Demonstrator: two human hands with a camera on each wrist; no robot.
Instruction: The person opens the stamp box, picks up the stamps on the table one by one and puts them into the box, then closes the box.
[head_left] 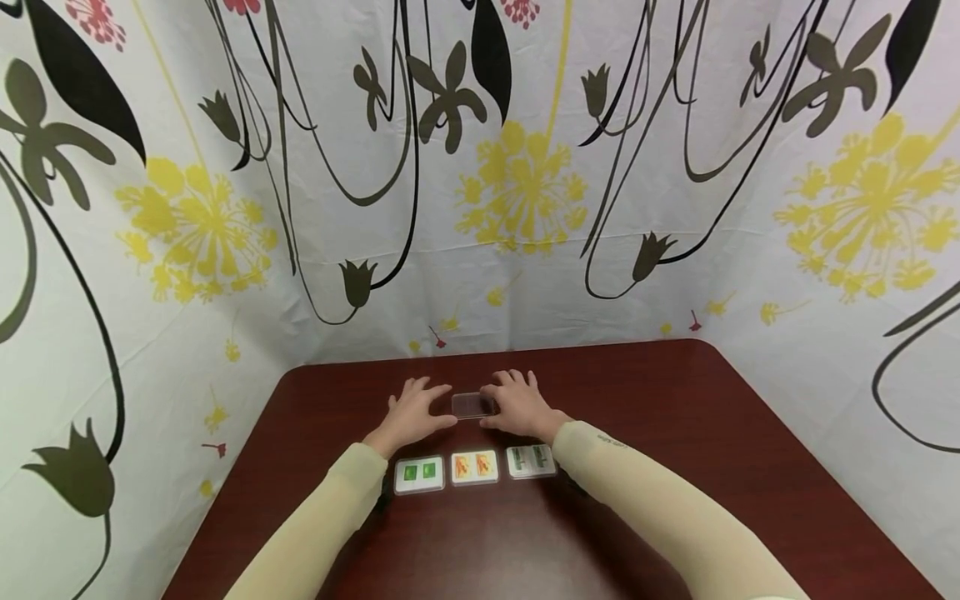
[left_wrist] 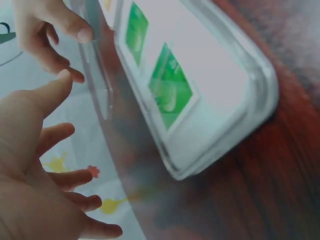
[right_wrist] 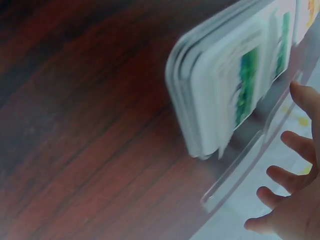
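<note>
A clear, flat rounded case (head_left: 471,406) lies on the table between the two hands. My left hand (head_left: 412,410) hovers at its left side, fingers spread and thumb toward it. My right hand (head_left: 519,406) reaches over its right end, fingers spread; whether the thumb touches the edge, I cannot tell. Nearer to me is a row of three white cards in clear cases: a green-picture card (left_wrist: 170,90) on the left, an orange-picture card (head_left: 475,467) in the middle, and on the right a dark-green-picture card (right_wrist: 245,85), which looks layered like a small stack.
The dark red-brown table (head_left: 480,542) has rounded far corners. A white curtain (head_left: 480,192) with flower prints hangs along its back and sides. Both forearms, in pale sleeves (head_left: 660,500), pass on either side of the card row.
</note>
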